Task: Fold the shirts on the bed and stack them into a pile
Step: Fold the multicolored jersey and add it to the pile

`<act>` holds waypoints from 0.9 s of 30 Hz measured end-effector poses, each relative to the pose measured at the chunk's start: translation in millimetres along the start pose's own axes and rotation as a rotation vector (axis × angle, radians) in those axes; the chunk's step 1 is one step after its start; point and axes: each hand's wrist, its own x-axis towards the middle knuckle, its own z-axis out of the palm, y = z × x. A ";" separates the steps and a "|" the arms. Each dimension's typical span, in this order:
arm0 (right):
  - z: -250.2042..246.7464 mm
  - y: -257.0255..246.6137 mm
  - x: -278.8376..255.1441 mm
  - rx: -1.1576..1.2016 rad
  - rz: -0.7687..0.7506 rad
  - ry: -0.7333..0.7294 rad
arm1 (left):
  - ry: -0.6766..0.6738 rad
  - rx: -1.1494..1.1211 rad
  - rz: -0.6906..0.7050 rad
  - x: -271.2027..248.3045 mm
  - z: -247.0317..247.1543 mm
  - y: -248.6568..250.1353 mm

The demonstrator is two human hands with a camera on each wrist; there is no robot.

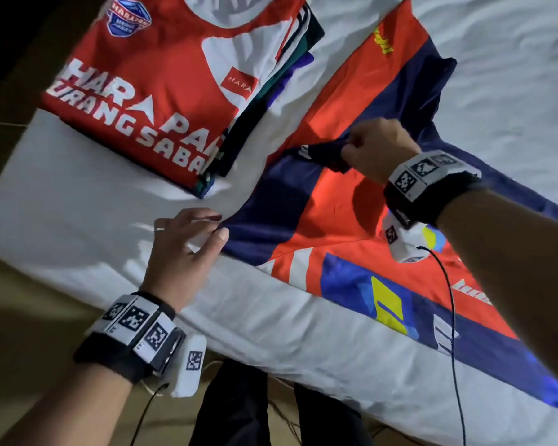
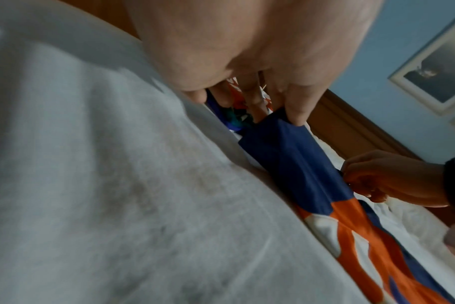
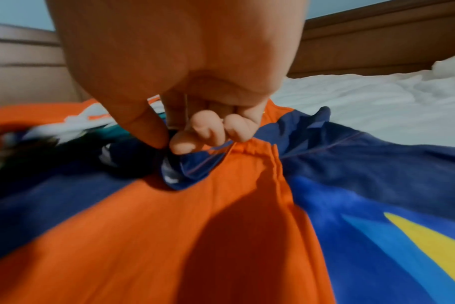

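An orange and navy jersey [image 1: 329,214] lies spread face up across the white bed [image 1: 94,194]. My right hand [image 1: 345,149] pinches its navy collar between thumb and curled fingers and lifts it slightly, as the right wrist view shows up close [image 3: 168,144]. My left hand [image 1: 218,226] pinches the tip of the jersey's navy sleeve [image 2: 294,156] at the near left, thumb below and fingers on top. A pile of folded shirts [image 1: 161,85], topped by a red and white one, sits at the far left, beside the jersey.
The bed's near edge runs diagonally across the bottom, with the floor and my dark trouser legs [image 1: 239,407] below it. A wooden headboard [image 3: 377,41] and a pillow [image 3: 452,63] lie beyond. Rumpled white sheet [image 1: 512,75] fills the far right.
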 end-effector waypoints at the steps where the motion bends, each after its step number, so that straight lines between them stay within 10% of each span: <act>1: -5.7 3.1 10.0 0.048 0.044 0.091 | 0.009 -0.023 0.004 -0.2 -1.0 0.3; 8: 21.0 9.2 -16.1 0.308 -0.211 0.493 | -0.103 -0.161 -0.184 1.2 2.4 -2.6; 12: 64.6 12.2 -114.8 0.201 -0.588 0.243 | -0.114 -0.037 -0.187 2.2 4.1 -9.3; 16: 96.7 50.0 -192.0 -0.098 -0.627 -0.058 | -0.050 0.043 -0.174 5.1 11.6 -6.1; 27: 83.6 73.0 -187.8 -0.058 -0.646 0.023 | 0.014 0.412 -0.101 -3.9 7.7 -1.9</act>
